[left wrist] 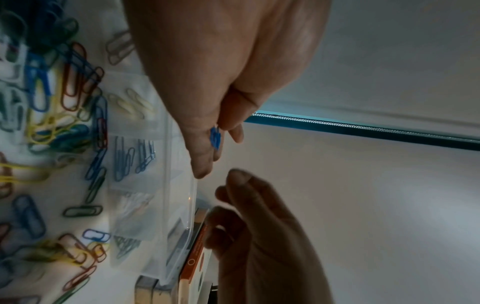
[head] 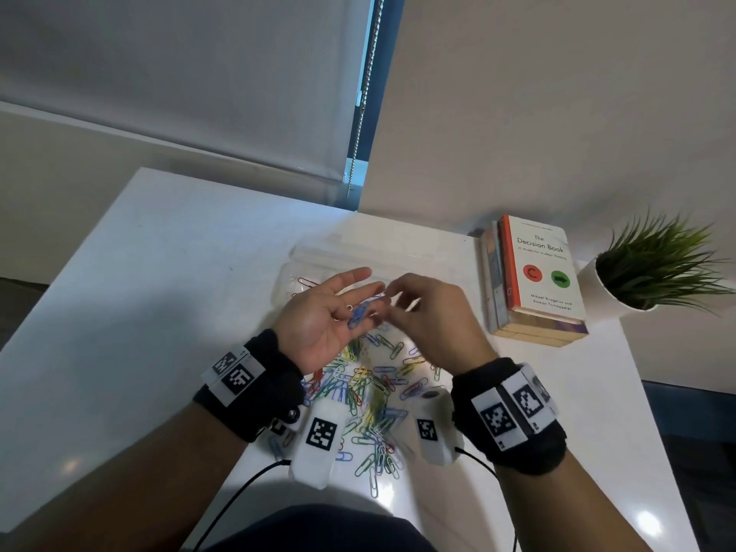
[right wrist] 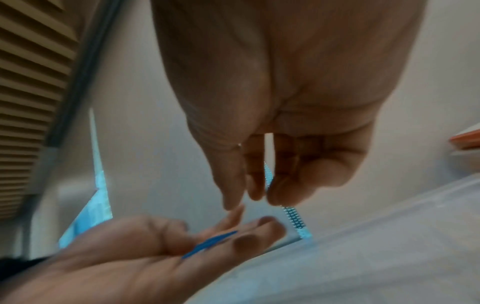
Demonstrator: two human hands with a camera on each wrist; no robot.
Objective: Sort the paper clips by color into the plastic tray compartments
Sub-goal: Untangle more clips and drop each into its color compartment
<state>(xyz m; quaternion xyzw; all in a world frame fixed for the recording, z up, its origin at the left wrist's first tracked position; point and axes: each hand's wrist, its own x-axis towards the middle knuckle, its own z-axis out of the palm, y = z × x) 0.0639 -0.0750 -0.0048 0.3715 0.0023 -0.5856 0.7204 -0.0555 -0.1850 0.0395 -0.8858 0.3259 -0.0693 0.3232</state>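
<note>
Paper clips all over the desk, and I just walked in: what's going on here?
A person is sorting them by colour. The left hand, palm up, carries blue paper clips on its fingers; the right hand reaches towards them. A mixed pile lies before the clear plastic tray, whose compartments already hold some clips.

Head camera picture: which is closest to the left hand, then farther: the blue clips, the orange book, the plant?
1. blue clips, lying on the left hand's fingers.
2. orange book, to the right, past the right hand.
3. plant, farthest right, beyond the book.
</note>
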